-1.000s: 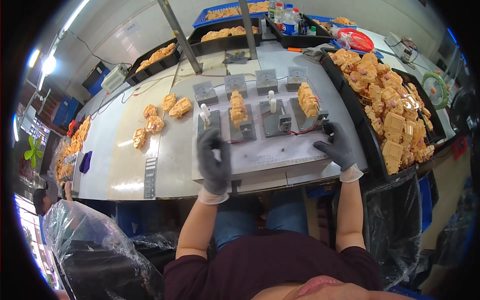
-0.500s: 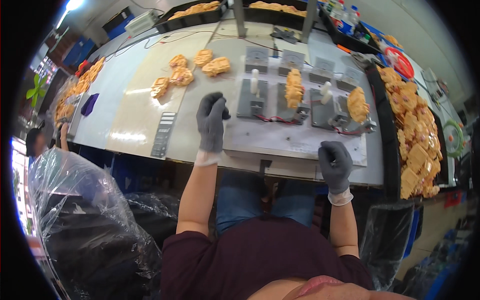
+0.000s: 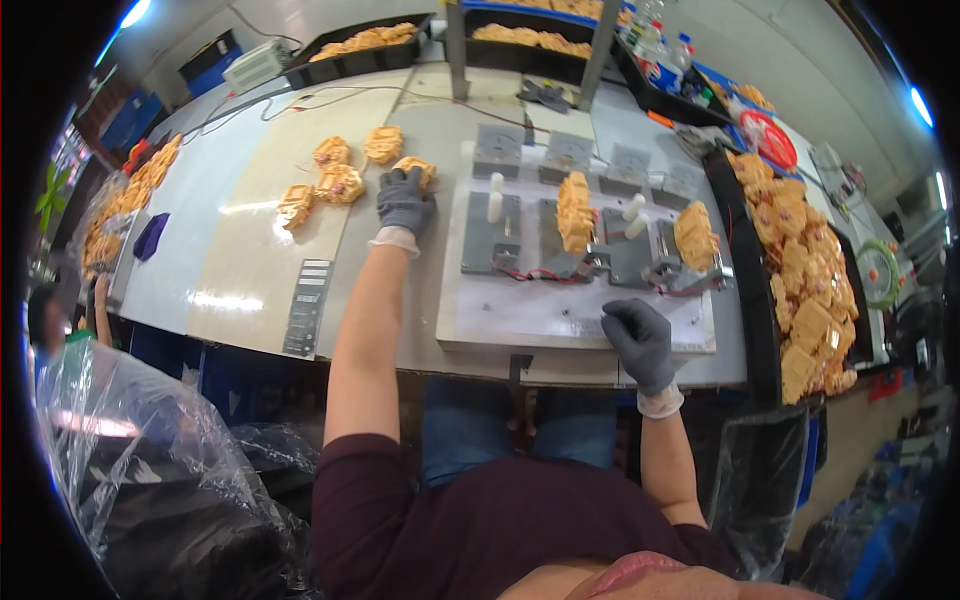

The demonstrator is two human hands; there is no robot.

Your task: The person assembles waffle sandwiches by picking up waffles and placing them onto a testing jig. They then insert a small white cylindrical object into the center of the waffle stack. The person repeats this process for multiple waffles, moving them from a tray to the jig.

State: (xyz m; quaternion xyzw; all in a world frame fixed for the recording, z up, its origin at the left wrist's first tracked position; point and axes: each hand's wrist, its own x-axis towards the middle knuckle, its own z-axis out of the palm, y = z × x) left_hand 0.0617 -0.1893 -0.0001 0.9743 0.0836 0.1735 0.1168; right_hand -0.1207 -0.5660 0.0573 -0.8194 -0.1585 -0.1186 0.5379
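Observation:
My left hand (image 3: 405,207), in a grey glove, reaches up the table. Its fingers are closed over the near side of an orange plastic part (image 3: 418,172) and hide some of it. Several similar parts lie just left of it, among them one orange part (image 3: 340,184). My right hand (image 3: 640,345), gloved too, is curled over the front right of the white test board (image 3: 530,318), with nothing visible in it. On the board's grey fixtures stand two more orange parts, a middle one (image 3: 574,212) and a right one (image 3: 695,237); the other two fixtures bear only white posts (image 3: 495,198).
A black tray (image 3: 745,290) heaped with orange parts stands along the right side. Gauges (image 3: 497,150) line the board's back edge. Further off are metal posts (image 3: 456,50), more filled trays (image 3: 355,62) and bottles (image 3: 650,50). Someone's hand (image 3: 101,290) shows at far left.
My left hand has moved forward from beside the board onto the nearest orange part and closed on it. My right hand stays curled over the board's front. The view has shifted slightly.

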